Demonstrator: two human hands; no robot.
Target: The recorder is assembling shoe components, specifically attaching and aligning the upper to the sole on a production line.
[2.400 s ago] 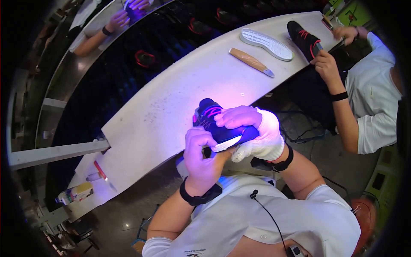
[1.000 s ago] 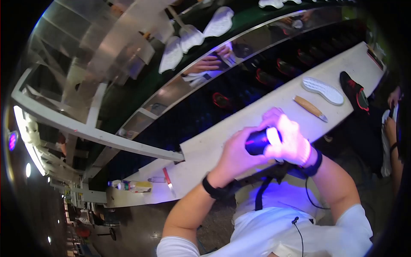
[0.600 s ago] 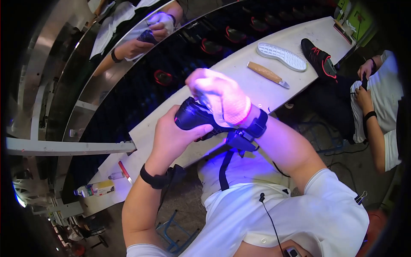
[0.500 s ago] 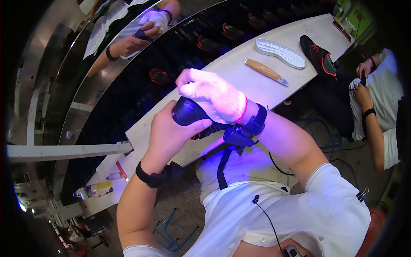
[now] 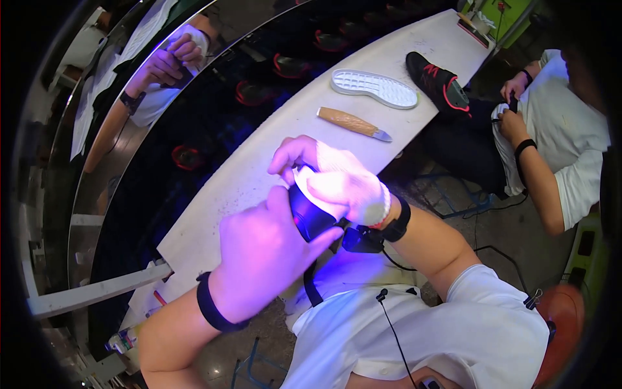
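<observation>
In front of me, my left hand (image 5: 262, 243), bare, and my right hand (image 5: 337, 185), in a white knit glove, both grip a dark shoe (image 5: 311, 215). Its rounded black end points up toward my left fingers. A pale strip, perhaps its sole or underside, shows under my right thumb; my hands hide most of the shoe. Purple light falls over both hands. Beyond them on the bench lie a wooden-handled knife (image 5: 350, 123), a loose white shoe sole (image 5: 376, 89) and a black shoe with red laces (image 5: 437, 81).
A pale narrow bench (image 5: 214, 207) runs diagonally ahead. Behind it several red-trimmed shoes stand along a dark line (image 5: 188, 157). A metal bar (image 5: 97, 292) juts in at left. At right sits a co-worker (image 5: 551, 142); a red round seat (image 5: 564, 324) is at lower right.
My hands have come lower and slightly right in view, turning the shoe so that a pale strip shows. The bench and its things have shifted left and up as my head moved.
</observation>
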